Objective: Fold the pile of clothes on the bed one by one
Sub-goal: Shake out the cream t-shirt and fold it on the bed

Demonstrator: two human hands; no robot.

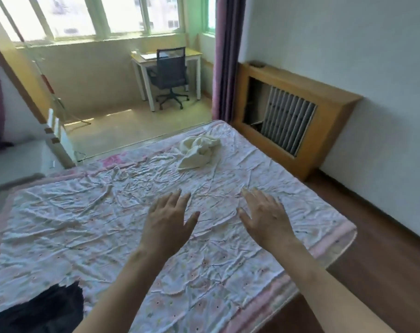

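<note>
Both hands hover over the bed [60,236], fingers spread and holding nothing. A crumpled cream garment [197,150] lies well beyond the fingertips, toward the bed's far edge, roughly straight ahead between the left hand [167,222] and right hand [266,217]; neither is clearly nearer. It is bunched, so no long axis can be read. A dark cloth [43,311] lies behind and left of the left fingers, cut off by the frame.
</note>
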